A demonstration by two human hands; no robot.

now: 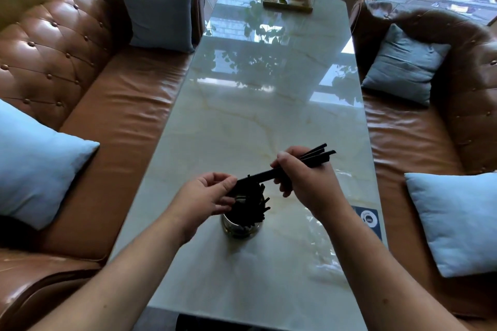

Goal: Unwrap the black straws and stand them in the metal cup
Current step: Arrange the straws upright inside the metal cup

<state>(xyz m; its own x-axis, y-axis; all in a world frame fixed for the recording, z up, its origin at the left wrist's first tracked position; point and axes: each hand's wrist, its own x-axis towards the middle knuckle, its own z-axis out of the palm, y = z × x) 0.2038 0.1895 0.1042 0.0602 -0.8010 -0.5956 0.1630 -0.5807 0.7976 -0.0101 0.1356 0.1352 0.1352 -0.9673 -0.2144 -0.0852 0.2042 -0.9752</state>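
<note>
A shiny metal cup (241,227) stands on the marble table (269,115) near me, with several black straws (254,203) standing in it. A bundle of black straws (316,156) lies nearly level just above the cup. My right hand (304,180) grips the bundle around its middle, and the far ends stick out past it to the right. My left hand (208,195) pinches the bundle's near end, right over the cup's left rim. Whether any wrapper is on the bundle cannot be seen.
Brown leather sofas (113,105) flank the table on both sides, with blue cushions (35,164) on them. A wooden tray with a plant (289,0) sits at the table's far end. A dark sticker (368,219) is near the right edge.
</note>
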